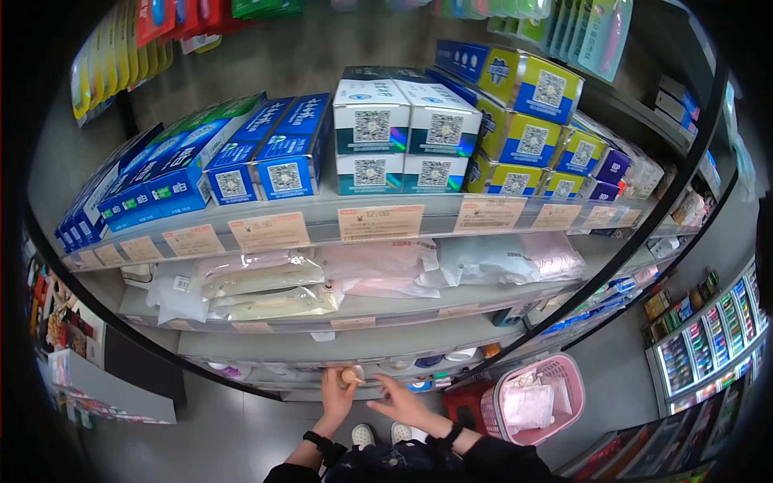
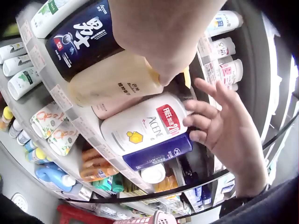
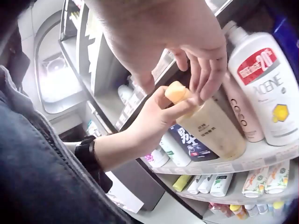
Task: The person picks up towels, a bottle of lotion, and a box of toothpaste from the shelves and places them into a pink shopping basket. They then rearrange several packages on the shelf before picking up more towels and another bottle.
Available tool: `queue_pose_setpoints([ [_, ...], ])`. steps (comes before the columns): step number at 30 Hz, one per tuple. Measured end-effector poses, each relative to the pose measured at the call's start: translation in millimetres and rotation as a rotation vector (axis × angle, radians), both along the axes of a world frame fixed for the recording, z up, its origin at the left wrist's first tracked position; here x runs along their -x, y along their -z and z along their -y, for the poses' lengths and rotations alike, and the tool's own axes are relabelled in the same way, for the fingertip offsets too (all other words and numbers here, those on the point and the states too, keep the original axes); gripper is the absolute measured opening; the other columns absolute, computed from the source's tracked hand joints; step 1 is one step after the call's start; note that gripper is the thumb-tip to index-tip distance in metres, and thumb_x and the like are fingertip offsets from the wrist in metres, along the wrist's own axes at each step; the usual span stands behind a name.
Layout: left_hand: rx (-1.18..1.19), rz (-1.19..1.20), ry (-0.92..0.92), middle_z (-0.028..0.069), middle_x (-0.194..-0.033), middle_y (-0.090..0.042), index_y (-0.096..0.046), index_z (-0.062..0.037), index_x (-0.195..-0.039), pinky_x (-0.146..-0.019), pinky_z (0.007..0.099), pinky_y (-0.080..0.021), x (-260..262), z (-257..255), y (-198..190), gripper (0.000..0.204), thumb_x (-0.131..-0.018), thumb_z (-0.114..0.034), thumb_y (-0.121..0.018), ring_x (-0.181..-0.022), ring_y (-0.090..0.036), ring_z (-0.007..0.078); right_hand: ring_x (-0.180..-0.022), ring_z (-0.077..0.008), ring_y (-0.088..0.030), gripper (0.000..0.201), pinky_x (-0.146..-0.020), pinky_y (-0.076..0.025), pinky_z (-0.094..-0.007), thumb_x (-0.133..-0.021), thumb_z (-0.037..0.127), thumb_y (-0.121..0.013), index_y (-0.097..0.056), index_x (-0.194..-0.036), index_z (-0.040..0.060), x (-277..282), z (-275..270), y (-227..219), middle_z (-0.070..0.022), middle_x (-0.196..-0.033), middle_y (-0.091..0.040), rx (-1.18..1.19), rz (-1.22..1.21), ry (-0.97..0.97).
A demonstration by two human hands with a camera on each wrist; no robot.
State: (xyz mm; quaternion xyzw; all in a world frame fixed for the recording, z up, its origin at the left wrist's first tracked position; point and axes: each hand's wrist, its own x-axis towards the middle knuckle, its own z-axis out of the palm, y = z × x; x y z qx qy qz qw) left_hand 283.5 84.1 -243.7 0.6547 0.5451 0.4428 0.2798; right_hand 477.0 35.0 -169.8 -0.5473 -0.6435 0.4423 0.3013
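My left hand point(image 1: 338, 392) grips a cream-coloured bottle point(image 2: 114, 80) near its neck, just under its orange cap point(image 3: 175, 92). The bottle lies slanted at the front of a low shelf point(image 3: 233, 161), among other bottles. My right hand point(image 1: 400, 400) hovers beside it with relaxed, spread fingers point(image 3: 205, 70) and holds nothing. In the right wrist view those fingers hang just over the bottle's shoulder. In the left wrist view my right hand point(image 2: 229, 128) is close to a white bottle with a red label point(image 2: 145, 126).
A dark blue bottle point(image 2: 81, 39) and a pink bottle point(image 3: 240, 112) flank the cream one. Smaller tubes and bottles fill the shelf below point(image 2: 51, 135). A pink basket point(image 1: 564, 378) with goods stands on the floor to my right. Boxed goods point(image 1: 403, 133) line the upper shelves.
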Motion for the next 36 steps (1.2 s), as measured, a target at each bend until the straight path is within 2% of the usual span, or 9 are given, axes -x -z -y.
queue_pose_setpoints([
  [2, 0.011, -0.057, 0.030, 0.0205, -0.113, -0.056, -0.050, -0.0026, -0.112, -0.089, 0.0468, -0.043, 4, 8, 1, 0.047, -0.073, -0.008, -0.074, -0.106, -0.052, 0.0418, -0.084, -0.0295, -0.066, 0.060, -0.074, -0.055, -0.0375, -0.084, 0.031, -0.072, -0.046, -0.135, 0.0117, 23, -14, 3, -0.0162, -0.111, -0.060, -0.341, 0.068, 0.017],
  [6, -0.016, -0.060, 0.108, 0.0177, -0.124, -0.056, -0.050, -0.0030, -0.115, -0.096, 0.0428, -0.045, 0, 16, -16, 0.049, -0.072, -0.005, -0.074, -0.115, -0.054, 0.0387, -0.085, -0.0411, -0.065, 0.050, -0.068, -0.054, -0.0477, -0.086, 0.033, -0.066, -0.049, -0.128, 0.0137, 40, -29, 7, -0.0212, -0.111, -0.059, -0.378, 0.379, -0.175],
  [9, 0.056, 0.079, 0.137, 0.0159, -0.129, -0.056, -0.050, -0.0033, -0.116, -0.100, 0.0399, -0.044, 3, 23, -21, 0.052, -0.070, -0.003, -0.075, -0.120, -0.054, 0.0342, -0.078, -0.0405, -0.066, 0.047, -0.066, -0.054, -0.0471, -0.083, 0.030, -0.067, -0.051, -0.124, 0.0135, 41, -27, 14, -0.0194, -0.108, -0.060, -0.273, 0.407, -0.252],
  [14, -0.034, -0.034, 0.199, 0.0163, -0.130, -0.056, -0.049, -0.0022, -0.113, -0.103, 0.0397, -0.041, 1, 20, -1, 0.052, -0.070, -0.004, -0.078, -0.125, -0.051, 0.0311, -0.074, -0.0393, -0.067, 0.044, -0.060, -0.055, -0.0474, -0.080, 0.025, -0.068, -0.051, -0.118, 0.0107, 40, -18, 24, -0.0232, -0.102, -0.059, -0.320, 0.426, -0.130],
  [21, -0.018, 0.059, 0.269, 0.0146, -0.126, -0.056, -0.053, -0.0027, -0.116, -0.090, 0.0379, -0.045, -2, 30, -39, 0.049, -0.072, -0.005, -0.075, -0.118, -0.054, 0.0295, -0.076, -0.0393, -0.067, 0.042, -0.064, -0.054, -0.0459, -0.079, 0.024, -0.069, -0.054, -0.114, 0.0078, -8, 10, 18, -0.0214, -0.099, -0.061, -0.345, 0.293, -0.039],
  [25, 0.038, -0.164, 0.376, 0.0133, -0.102, -0.066, -0.060, -0.0027, -0.102, -0.076, 0.0371, -0.048, 31, 19, -5, 0.027, -0.076, -0.005, -0.069, -0.096, -0.063, 0.0283, -0.081, -0.0361, -0.065, 0.039, -0.072, -0.053, -0.0420, -0.072, 0.026, -0.076, -0.063, -0.104, 0.0062, -71, 46, -32, -0.0202, -0.092, -0.065, -0.280, 0.160, 0.380],
  [28, 0.127, -0.132, 0.424, 0.0120, -0.084, -0.066, -0.062, -0.0022, -0.090, -0.073, 0.0371, -0.049, 38, 17, 2, 0.012, -0.078, -0.004, -0.066, -0.081, -0.065, 0.0282, -0.073, -0.0348, -0.066, 0.032, -0.066, -0.053, -0.0403, -0.072, 0.025, -0.076, -0.068, -0.094, 0.0032, -124, 84, -53, -0.0191, -0.080, -0.066, -0.088, 0.321, 0.599],
  [31, 0.101, -0.137, 0.406, 0.0119, -0.081, -0.066, -0.062, -0.0017, -0.086, -0.073, 0.0361, -0.050, 40, 19, -5, 0.007, -0.079, -0.002, -0.063, -0.079, -0.066, 0.0270, -0.065, -0.0341, -0.066, 0.033, -0.062, -0.052, -0.0396, -0.070, 0.023, -0.076, -0.067, -0.091, 0.0005, -163, 121, -54, -0.0177, -0.071, -0.066, -0.075, 0.474, 0.855],
  [36, 0.142, -0.143, 0.357, 0.0137, -0.082, -0.066, -0.062, -0.0010, -0.088, -0.073, 0.0355, -0.051, 45, 23, -7, 0.006, -0.082, -0.001, -0.062, -0.080, -0.066, 0.0284, -0.076, -0.0376, -0.068, 0.031, -0.069, -0.053, -0.0439, -0.068, 0.017, -0.078, -0.067, -0.091, -0.0011, -223, 162, -53, -0.0227, -0.081, -0.068, -0.040, 0.697, 1.258],
])
